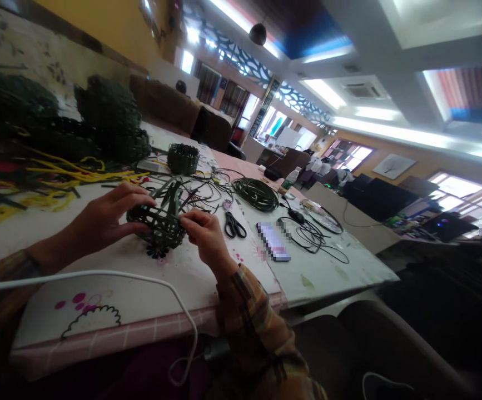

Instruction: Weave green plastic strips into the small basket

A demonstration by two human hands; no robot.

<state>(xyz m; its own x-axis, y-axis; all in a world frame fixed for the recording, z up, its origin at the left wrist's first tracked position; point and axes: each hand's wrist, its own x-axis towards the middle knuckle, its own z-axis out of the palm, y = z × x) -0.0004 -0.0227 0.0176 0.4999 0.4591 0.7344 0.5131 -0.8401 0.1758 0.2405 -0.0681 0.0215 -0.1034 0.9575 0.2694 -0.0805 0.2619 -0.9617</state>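
Note:
A small dark green woven basket (161,226) is between my two hands above the white tablecloth, with loose strip ends standing up from its rim. My left hand (113,216) grips its left side, thumb low and fingers over the rim. At the right side my right hand (203,229) pinches the basket's edge or a strip there; the fingertips hide which. Black-handled scissors (234,225) lie just right of my right hand. Beyond the basket, loose green strips (207,186) are scattered over the table, and another woven basket (183,159) stands behind them.
A coil of green strip (256,193), a phone (273,241) and black cables (309,233) lie to the right. Stacked green baskets (107,111) and yellow strips (57,172) fill the left. A white cable (140,275) crosses in front of me. A bottle (292,176) stands farther back.

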